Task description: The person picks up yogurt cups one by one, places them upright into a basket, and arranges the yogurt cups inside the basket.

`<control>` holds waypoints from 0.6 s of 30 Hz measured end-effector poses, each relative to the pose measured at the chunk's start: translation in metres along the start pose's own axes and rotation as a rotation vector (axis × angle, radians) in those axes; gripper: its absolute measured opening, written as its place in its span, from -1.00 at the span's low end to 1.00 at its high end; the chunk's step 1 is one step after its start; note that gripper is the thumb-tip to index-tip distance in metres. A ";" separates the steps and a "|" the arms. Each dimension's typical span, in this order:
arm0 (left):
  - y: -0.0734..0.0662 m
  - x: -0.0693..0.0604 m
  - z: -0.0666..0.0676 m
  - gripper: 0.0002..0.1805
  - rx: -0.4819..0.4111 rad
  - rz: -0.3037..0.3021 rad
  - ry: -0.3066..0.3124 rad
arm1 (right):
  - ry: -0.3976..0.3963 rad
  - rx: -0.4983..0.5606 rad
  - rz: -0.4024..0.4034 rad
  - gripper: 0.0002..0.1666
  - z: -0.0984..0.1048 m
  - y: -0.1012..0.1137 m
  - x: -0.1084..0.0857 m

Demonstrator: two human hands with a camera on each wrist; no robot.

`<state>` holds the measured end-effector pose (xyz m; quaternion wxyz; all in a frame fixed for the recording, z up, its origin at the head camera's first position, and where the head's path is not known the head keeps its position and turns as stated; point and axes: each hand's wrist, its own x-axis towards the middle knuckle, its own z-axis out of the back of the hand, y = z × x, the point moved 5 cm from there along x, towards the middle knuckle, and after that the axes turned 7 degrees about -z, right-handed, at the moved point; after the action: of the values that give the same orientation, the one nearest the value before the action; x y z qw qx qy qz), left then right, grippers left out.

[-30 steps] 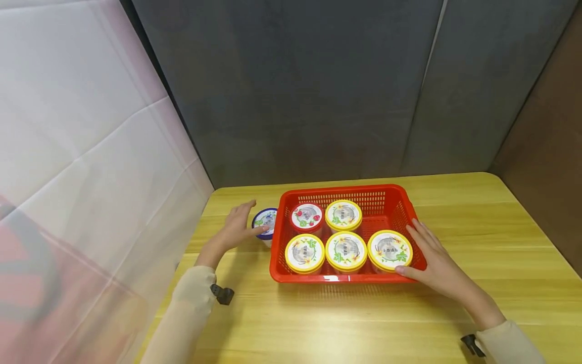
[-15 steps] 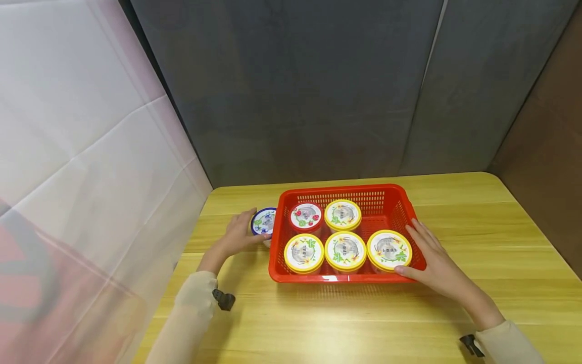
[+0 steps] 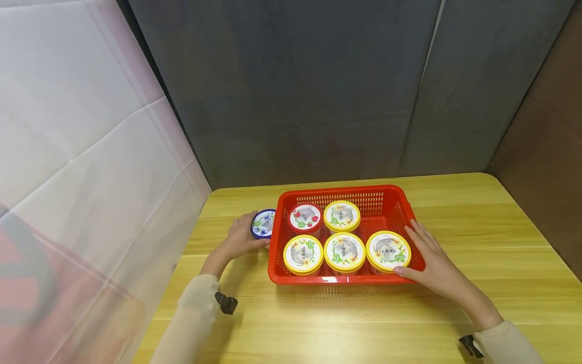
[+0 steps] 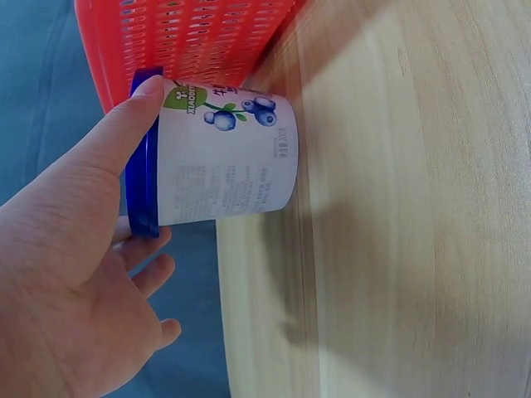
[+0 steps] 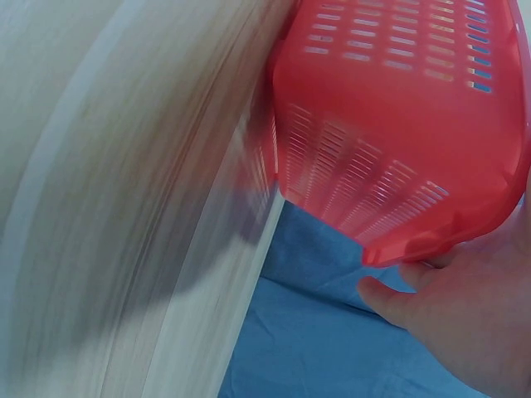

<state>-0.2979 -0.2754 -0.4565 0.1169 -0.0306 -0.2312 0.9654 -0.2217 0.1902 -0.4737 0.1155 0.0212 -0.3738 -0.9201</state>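
A white yogurt cup with a blue lid and printed blueberries stands on the table, just left of the red basket. My left hand grips it at the lid, thumb on one side and fingers on the other, as the left wrist view shows. My right hand holds the basket by its front right corner, with the thumb at the front rim and the fingers along the right side. Inside the basket stand a red-lidded cup and several yellow-lidded cups.
The wooden table lies under everything. A dark grey panel rises behind its far edge. To the left hangs a pale printed cloth, and a brown panel stands to the right.
My left hand's fingers have closed from a spread position around the blue-lidded cup. The right hand has stayed at the basket's corner, and the basket has hardly moved.
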 end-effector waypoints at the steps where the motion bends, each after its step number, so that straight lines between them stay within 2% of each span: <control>1: 0.000 0.000 0.000 0.19 0.005 -0.004 -0.003 | -0.001 0.001 0.000 0.28 0.000 0.000 0.000; 12: -0.001 0.001 -0.002 0.17 -0.024 0.004 -0.023 | -0.008 0.000 0.008 0.27 0.000 -0.001 0.000; 18: 0.006 -0.005 0.002 0.20 -0.057 0.012 -0.045 | -0.004 0.009 0.002 0.26 0.000 -0.001 0.000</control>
<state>-0.2945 -0.2826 -0.4578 0.1051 -0.0135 -0.2612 0.9595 -0.2216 0.1907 -0.4742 0.1154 0.0196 -0.3781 -0.9183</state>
